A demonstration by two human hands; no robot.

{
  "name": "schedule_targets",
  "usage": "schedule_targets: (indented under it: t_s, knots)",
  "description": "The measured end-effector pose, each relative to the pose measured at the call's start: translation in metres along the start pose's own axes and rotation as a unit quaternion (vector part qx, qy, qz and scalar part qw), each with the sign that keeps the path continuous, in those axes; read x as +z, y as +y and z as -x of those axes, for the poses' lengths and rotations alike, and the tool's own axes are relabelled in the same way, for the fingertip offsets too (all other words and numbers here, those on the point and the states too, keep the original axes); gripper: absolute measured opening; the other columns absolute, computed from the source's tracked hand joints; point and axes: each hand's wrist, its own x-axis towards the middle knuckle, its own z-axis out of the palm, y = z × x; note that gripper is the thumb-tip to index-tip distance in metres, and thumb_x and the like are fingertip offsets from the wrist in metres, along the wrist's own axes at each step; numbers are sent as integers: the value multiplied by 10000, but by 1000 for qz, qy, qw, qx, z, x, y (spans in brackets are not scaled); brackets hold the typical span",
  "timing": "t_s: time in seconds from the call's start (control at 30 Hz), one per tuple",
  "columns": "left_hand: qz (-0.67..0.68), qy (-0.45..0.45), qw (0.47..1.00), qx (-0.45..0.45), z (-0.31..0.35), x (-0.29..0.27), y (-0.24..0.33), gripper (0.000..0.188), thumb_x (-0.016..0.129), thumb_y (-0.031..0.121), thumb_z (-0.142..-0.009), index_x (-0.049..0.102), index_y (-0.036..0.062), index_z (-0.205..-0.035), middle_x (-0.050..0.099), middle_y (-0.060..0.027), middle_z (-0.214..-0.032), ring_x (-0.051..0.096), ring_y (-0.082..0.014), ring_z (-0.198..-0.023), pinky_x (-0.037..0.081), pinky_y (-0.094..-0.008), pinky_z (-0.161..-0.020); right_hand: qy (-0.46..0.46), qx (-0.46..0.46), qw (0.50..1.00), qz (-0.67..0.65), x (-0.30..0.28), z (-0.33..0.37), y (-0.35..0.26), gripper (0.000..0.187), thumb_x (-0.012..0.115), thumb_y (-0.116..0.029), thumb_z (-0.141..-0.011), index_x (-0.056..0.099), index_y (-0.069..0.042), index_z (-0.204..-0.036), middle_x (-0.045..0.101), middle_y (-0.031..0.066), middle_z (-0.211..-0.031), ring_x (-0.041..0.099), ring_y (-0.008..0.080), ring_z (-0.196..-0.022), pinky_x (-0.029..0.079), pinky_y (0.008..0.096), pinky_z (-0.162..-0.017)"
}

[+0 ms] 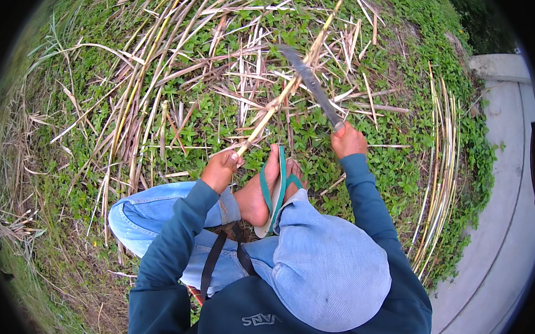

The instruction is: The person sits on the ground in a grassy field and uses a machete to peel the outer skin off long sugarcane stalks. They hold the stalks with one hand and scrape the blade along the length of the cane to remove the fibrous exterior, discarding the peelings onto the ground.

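My left hand is closed round the near end of a long yellowish cane stalk, which slants up and away to the right. In my right hand is the handle of a machete. Its dark, curved blade points up and to the left and crosses over the stalk about midway along. Whether the edge touches the stalk I cannot tell. Dry husk strips lie scattered on the green ground cover beneath the stalk. My feet, in green-strapped flip-flops, are just below the stalk's near end.
Long uncut-looking stalks with dry leaves lie across the left side. A bundle of slim bare canes rests on the right, beside a concrete strip. My bent knees in pale jeans take up the near middle.
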Motion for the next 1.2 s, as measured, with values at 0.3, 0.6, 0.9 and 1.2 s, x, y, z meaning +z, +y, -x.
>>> schedule_targets:
  t_s: [0.3,0.6,0.9,1.2]
  knots:
    - [134,-65,983,-111,37,-9,16,266,432,290,-997,522,89,-847,332,71,-576,234,-30,-451,172,-213,-398,-3,-64,998,-2,4,-9,18,187,612,-235,-759,556,-85,-857,638,188,-686,627,399,-623,509,512,-618]
    - [231,-125,946,-190,59,-2,15,294,422,363,-998,480,127,-834,298,80,-570,204,-24,-437,144,-219,-390,21,-228,972,-57,-11,-2,11,166,655,-169,-693,530,-90,-770,614,135,-643,624,335,-588,478,449,-530]
    - [-229,63,971,26,66,-13,8,374,413,293,-995,525,16,-770,467,-101,-615,453,-206,-581,407,-354,-598,-56,-258,964,-9,-27,-30,18,177,606,-211,-768,535,-67,-842,623,188,-653,628,369,-575,504,504,-556]
    - [-339,132,932,5,77,-9,13,274,462,266,-966,552,48,-827,564,-198,-654,566,-408,-643,415,-480,-586,-98,-144,984,38,-24,-23,34,196,567,-253,-794,542,-63,-837,645,196,-714,643,376,-620,519,503,-606]
